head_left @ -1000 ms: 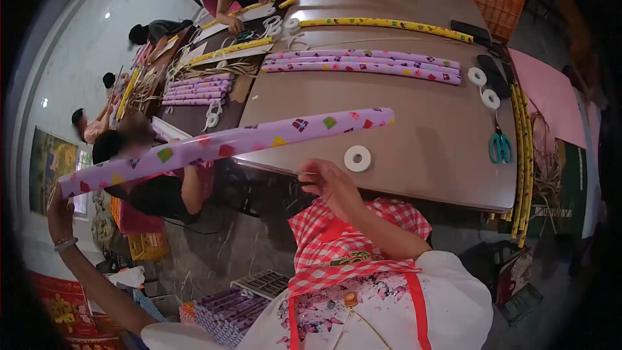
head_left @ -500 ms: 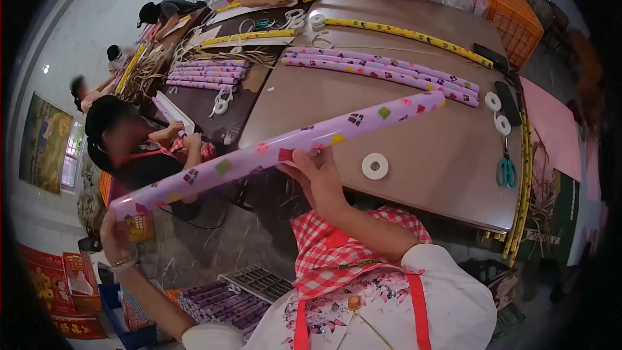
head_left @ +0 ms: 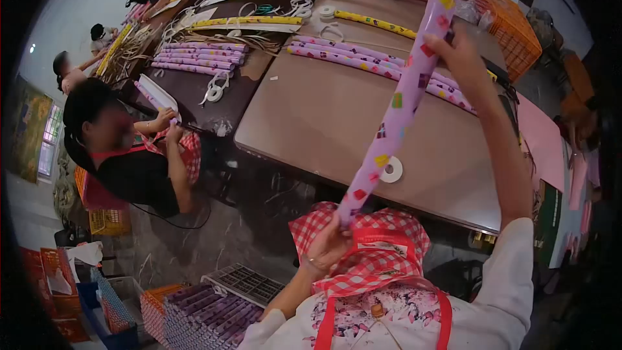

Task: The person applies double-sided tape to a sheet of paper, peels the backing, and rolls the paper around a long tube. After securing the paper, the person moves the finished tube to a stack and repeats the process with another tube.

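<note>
A long roll of purple wrapping paper (head_left: 396, 113) with a printed gift pattern slants up in front of me over the table's edge. My left hand (head_left: 329, 245) is closed around its lower end, close to my checked apron. Farther up, my right hand (head_left: 459, 57) grips the roll from its right side, thumb across the front. The roll's top end runs out of view. Partly behind its lower half lies a white tape roll (head_left: 394, 170) on the brown table (head_left: 311, 116). Several more purple rolls (head_left: 343, 55) lie side by side beyond it.
Yellow patterned rolls (head_left: 372, 23) lie along the table's far side. A co-worker (head_left: 129, 149) handles a purple roll on the left. Low on the left, a stack of purple rolls (head_left: 207, 311) stands beside a grey crate (head_left: 243, 283). An orange crate (head_left: 505, 26) stands back right.
The held purple roll has swung from nearly level to steeply upright. My left hand moved right, toward my apron; my right hand moved up and right. Both still hold the roll.
</note>
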`<control>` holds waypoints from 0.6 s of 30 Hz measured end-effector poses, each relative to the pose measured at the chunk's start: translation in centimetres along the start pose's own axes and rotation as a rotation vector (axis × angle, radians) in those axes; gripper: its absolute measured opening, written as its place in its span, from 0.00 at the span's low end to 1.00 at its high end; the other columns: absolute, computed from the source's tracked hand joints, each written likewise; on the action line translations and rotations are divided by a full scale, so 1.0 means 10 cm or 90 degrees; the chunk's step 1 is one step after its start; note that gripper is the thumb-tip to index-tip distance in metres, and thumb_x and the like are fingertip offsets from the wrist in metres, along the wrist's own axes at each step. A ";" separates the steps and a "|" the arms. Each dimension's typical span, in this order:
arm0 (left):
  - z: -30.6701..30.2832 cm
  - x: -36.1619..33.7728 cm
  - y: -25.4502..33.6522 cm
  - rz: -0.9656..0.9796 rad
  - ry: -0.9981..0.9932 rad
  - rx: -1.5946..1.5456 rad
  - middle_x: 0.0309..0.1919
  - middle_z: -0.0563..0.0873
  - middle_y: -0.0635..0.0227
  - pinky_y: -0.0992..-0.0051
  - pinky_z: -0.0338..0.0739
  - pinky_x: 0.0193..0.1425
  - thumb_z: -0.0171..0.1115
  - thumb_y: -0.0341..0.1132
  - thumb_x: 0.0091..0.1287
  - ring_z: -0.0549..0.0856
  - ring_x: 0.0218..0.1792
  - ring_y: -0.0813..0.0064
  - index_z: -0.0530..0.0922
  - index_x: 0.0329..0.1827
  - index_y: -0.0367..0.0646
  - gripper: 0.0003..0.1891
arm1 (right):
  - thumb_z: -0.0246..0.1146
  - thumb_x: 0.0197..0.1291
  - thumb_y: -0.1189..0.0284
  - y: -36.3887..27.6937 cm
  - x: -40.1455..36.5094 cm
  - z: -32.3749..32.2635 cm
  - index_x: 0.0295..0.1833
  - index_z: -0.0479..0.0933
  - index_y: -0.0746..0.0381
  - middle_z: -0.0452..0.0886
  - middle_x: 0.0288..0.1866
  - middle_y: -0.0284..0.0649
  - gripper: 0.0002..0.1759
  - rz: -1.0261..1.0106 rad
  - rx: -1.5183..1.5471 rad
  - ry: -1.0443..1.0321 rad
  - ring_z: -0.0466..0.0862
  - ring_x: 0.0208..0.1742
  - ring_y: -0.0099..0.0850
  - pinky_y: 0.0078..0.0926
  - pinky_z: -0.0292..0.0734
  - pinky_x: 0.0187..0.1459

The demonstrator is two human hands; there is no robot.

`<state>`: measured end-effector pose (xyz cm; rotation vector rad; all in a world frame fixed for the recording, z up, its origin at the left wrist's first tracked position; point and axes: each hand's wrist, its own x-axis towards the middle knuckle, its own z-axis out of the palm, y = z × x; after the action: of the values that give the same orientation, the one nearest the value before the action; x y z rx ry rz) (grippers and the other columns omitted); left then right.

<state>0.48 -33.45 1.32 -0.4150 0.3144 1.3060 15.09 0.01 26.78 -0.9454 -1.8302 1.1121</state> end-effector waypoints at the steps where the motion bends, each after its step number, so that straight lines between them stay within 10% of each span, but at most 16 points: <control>1: 0.05 0.27 -0.10 -0.107 -0.096 -0.104 0.41 0.82 0.65 0.69 0.74 0.47 0.60 0.46 0.70 0.78 0.40 0.71 0.79 0.49 0.42 0.16 | 0.62 0.65 0.62 -0.08 0.14 -0.11 0.66 0.63 0.66 0.79 0.49 0.42 0.30 -0.028 -0.077 -0.002 0.82 0.49 0.28 0.29 0.79 0.52; 5: 0.65 0.92 -0.48 -0.335 -0.074 -0.156 0.39 0.81 0.66 0.72 0.75 0.46 0.55 0.45 0.74 0.79 0.42 0.72 0.76 0.54 0.36 0.19 | 0.63 0.62 0.64 -0.65 0.46 -0.20 0.72 0.59 0.61 0.80 0.49 0.49 0.36 -0.083 -0.423 -0.007 0.84 0.47 0.36 0.33 0.79 0.53; 9: 0.52 1.30 -0.91 -0.361 -0.037 0.208 0.38 0.81 0.70 0.79 0.75 0.40 0.53 0.43 0.75 0.80 0.36 0.79 0.75 0.56 0.41 0.17 | 0.63 0.60 0.65 -0.59 0.65 -0.05 0.71 0.60 0.62 0.80 0.49 0.52 0.35 -0.279 -0.645 -0.055 0.84 0.47 0.42 0.37 0.79 0.52; 11: 0.71 1.13 -0.97 -0.273 -0.046 0.376 0.37 0.83 0.72 0.82 0.72 0.33 0.58 0.41 0.71 0.82 0.32 0.82 0.78 0.55 0.41 0.16 | 0.63 0.59 0.65 -0.48 0.72 0.09 0.70 0.61 0.62 0.80 0.49 0.55 0.34 -0.411 -0.778 -0.099 0.84 0.47 0.47 0.40 0.79 0.51; 12: 0.78 1.06 -0.89 -0.209 -0.113 0.412 0.38 0.82 0.71 0.83 0.72 0.36 0.58 0.39 0.72 0.81 0.33 0.83 0.78 0.56 0.42 0.15 | 0.62 0.56 0.69 -0.41 0.71 0.22 0.67 0.63 0.62 0.80 0.50 0.56 0.32 -0.208 -0.751 -0.197 0.82 0.49 0.53 0.46 0.78 0.49; 18: 1.21 1.04 -0.15 0.611 0.032 0.983 0.43 0.81 0.62 0.74 0.75 0.49 0.57 0.29 0.71 0.80 0.43 0.73 0.78 0.54 0.36 0.11 | 0.63 0.51 0.74 1.09 0.21 0.93 0.66 0.66 0.56 0.78 0.39 0.40 0.33 -0.336 -0.917 -0.149 0.83 0.35 0.37 0.33 0.78 0.34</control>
<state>4.25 -19.17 7.50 1.1457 1.5260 1.5210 8.12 2.42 14.29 -0.9090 -2.8014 -0.6330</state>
